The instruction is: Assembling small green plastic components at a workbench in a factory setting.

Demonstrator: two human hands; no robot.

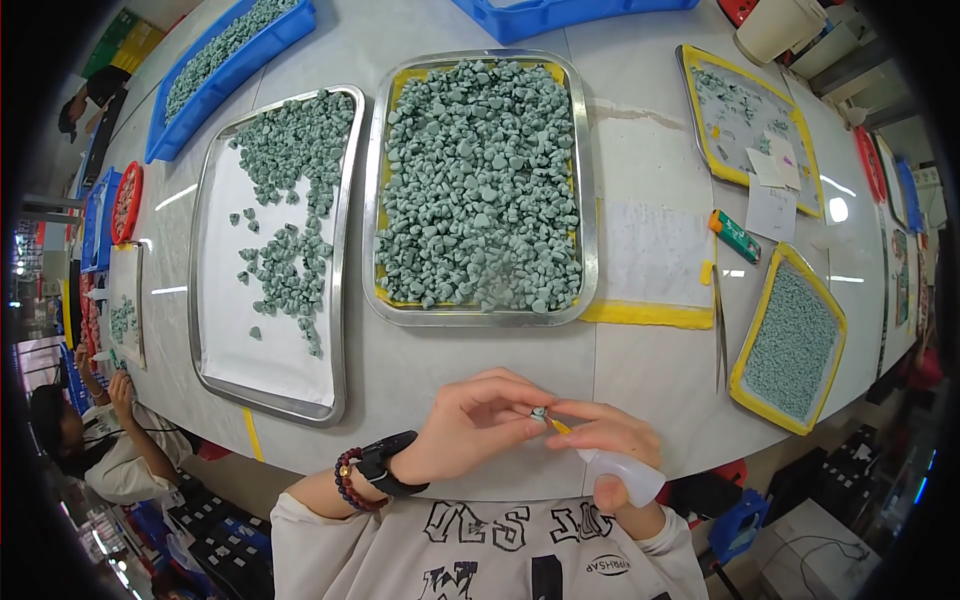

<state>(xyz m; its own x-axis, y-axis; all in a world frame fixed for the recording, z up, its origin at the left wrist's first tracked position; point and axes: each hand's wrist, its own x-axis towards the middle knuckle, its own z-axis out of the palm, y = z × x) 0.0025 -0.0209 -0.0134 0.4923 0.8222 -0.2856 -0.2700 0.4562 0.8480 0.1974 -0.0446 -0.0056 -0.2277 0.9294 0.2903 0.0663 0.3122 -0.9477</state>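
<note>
Over the table's near edge, my left hand (470, 420) pinches a small grey-green piece (538, 413) between thumb and fingertips. My right hand (615, 430) is wrapped round a white translucent squeeze bottle (640, 478), whose yellow tip (560, 427) points at the piece. The tip looks very close to it; whether they touch, I cannot tell. Beyond my hands, a metal tray (480, 318) with a yellow-edged liner is heaped with grey-green stone pieces (480, 180). To its left, a white-lined metal tray (262, 350) holds more pieces, grouped mostly along its right side.
Long tweezers (719, 335) lie to the right beside an orange-and-green box (735, 236). Two yellow-rimmed trays (836, 330) (692, 120) stand further right. Blue bins (160, 135) (570, 18) sit at the back. Another person (140, 440) works at the far left.
</note>
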